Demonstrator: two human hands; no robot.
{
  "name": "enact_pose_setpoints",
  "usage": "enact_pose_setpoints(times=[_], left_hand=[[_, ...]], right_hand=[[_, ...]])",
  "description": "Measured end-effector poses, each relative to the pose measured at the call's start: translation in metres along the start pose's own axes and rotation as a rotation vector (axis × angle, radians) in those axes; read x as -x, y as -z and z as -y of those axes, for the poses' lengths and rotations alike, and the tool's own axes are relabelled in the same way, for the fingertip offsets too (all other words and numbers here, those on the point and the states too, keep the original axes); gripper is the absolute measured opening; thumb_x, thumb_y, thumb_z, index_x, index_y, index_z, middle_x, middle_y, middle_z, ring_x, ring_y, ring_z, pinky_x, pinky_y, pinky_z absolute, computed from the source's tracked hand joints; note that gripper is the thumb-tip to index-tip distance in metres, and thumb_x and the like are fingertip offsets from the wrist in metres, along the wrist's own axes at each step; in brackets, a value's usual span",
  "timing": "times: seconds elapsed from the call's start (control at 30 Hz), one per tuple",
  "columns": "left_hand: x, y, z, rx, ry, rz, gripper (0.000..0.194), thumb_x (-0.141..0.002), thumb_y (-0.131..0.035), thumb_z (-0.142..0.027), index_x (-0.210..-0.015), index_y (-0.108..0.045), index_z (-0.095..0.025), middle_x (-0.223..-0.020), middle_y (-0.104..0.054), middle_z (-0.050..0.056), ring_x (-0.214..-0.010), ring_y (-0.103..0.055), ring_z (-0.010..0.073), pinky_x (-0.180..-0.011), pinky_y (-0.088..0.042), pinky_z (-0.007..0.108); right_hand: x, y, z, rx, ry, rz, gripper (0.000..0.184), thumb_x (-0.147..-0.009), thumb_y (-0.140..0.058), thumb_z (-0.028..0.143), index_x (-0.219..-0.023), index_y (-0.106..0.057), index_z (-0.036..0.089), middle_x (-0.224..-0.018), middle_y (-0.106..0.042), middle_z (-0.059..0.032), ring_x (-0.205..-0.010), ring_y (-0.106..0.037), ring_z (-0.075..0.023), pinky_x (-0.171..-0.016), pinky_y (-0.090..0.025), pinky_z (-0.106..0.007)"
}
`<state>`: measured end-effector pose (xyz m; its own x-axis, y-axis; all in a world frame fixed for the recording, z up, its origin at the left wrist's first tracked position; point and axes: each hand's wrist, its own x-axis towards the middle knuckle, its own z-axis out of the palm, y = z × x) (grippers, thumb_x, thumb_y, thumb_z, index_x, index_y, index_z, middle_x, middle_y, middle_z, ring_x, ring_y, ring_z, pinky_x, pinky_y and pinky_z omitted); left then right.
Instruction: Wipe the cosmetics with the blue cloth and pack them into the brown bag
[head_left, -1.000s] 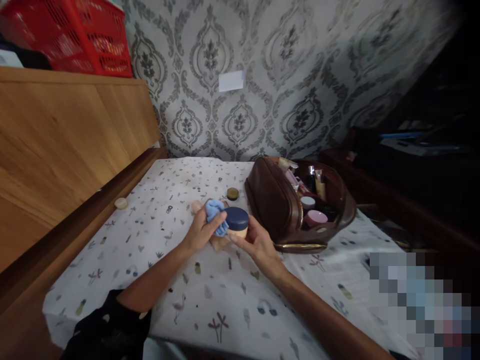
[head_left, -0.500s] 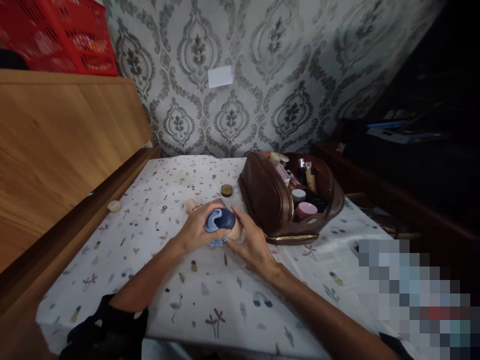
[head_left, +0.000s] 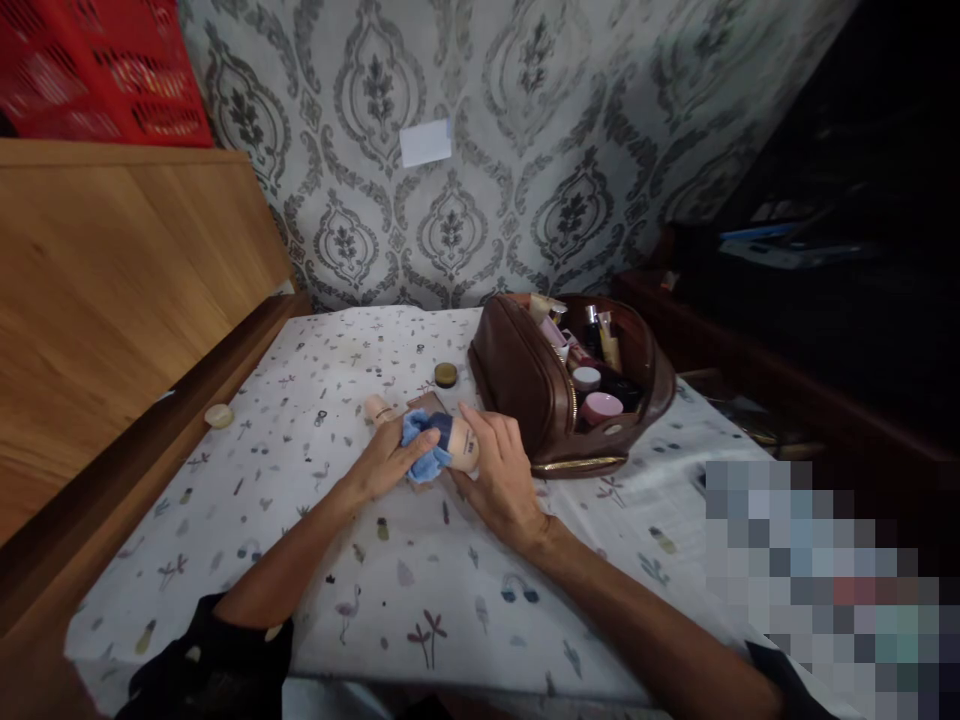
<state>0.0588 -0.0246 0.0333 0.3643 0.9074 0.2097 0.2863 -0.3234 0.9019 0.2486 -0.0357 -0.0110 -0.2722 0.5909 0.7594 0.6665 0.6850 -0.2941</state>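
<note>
My left hand point(head_left: 381, 465) is closed on a crumpled light-blue cloth point(head_left: 424, 462), pressing it around the navy cap end of a small bottle. The bottle point(head_left: 465, 446) has a beige body with dark print and lies tilted, its body toward the right. Fingers of my right hand point(head_left: 506, 482) wrap the beige end. Just behind my left hand lie a pale pink tube or bottle point(head_left: 377, 407) and a flat brownish item point(head_left: 428, 401), partly hidden. A small round jar with an olive-gold top point(head_left: 445, 375) sits farther back.
An open brown cosmetic bag point(head_left: 514, 385) stands right of my hands, holding several tubes, a white-lidded jar point(head_left: 586, 379) and a pink jar point(head_left: 602, 408). A cream round object point(head_left: 219, 415) lies at the left edge. Wooden furniture point(head_left: 142, 240) borders the left; patterned wall behind.
The bottle has turned from its navy cap facing me to lying sideways, showing its printed side. My left hand and cloth have shifted onto the cap. The view has moved slightly.
</note>
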Motion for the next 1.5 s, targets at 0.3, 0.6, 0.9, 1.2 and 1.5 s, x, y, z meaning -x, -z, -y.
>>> enact_pose_setpoints(times=[0.3,0.6,0.9,1.2,1.5], left_hand=[[-0.006,0.014,-0.001,0.109,0.015,0.071,0.044,-0.078,-0.075,-0.05,-0.105,-0.067,-0.016,-0.096,-0.069,0.006,-0.091,-0.064,0.0219,-0.085,-0.053,0.033],[-0.006,0.032,0.001,-0.006,-0.074,0.182,0.06,-0.08,-0.078,-0.041,-0.135,-0.062,-0.025,-0.137,-0.061,0.01,-0.129,-0.055,0.0312,-0.11,-0.043,0.042],[-0.006,0.032,0.002,0.096,0.019,0.181,0.059,-0.076,-0.08,-0.043,-0.13,-0.065,-0.023,-0.132,-0.065,0.009,-0.119,-0.06,0.0299,-0.098,-0.05,0.035],[0.006,-0.004,0.002,0.283,0.085,-0.243,0.05,-0.073,-0.079,-0.057,-0.106,-0.075,-0.02,-0.111,-0.073,0.009,-0.106,-0.067,0.0244,-0.093,-0.052,0.03],[0.002,-0.028,-0.011,0.736,0.414,-0.487,0.037,-0.07,-0.083,-0.047,-0.092,-0.074,-0.017,-0.091,-0.075,0.003,-0.098,-0.071,0.021,-0.088,-0.057,0.029]], right_hand=[[-0.003,-0.001,-0.003,-0.07,-0.052,0.002,0.076,-0.086,-0.065,0.023,-0.154,-0.031,0.022,-0.117,-0.062,-0.0135,-0.106,-0.057,-0.0333,-0.089,-0.054,-0.053],[-0.011,0.009,-0.001,-0.457,-0.382,0.16,0.057,-0.074,-0.079,0.044,-0.123,-0.064,0.021,-0.111,-0.07,-0.0117,-0.098,-0.067,-0.029,-0.079,-0.056,-0.041],[-0.02,0.015,0.004,-0.642,-0.553,0.268,0.051,-0.073,-0.078,0.045,-0.115,-0.067,0.017,-0.107,-0.074,-0.009,-0.1,-0.068,-0.027,-0.08,-0.055,-0.036],[-0.017,0.016,0.011,-0.748,-0.404,0.368,0.072,-0.069,-0.082,0.033,-0.132,-0.052,0.019,-0.112,-0.07,-0.007,-0.096,-0.068,-0.0233,-0.082,-0.054,-0.034],[-0.016,0.022,0.013,-0.729,-0.136,0.141,0.073,-0.073,-0.084,0.04,-0.134,-0.049,0.022,-0.134,-0.059,-0.0132,-0.128,-0.055,-0.0265,-0.107,-0.044,-0.041]])
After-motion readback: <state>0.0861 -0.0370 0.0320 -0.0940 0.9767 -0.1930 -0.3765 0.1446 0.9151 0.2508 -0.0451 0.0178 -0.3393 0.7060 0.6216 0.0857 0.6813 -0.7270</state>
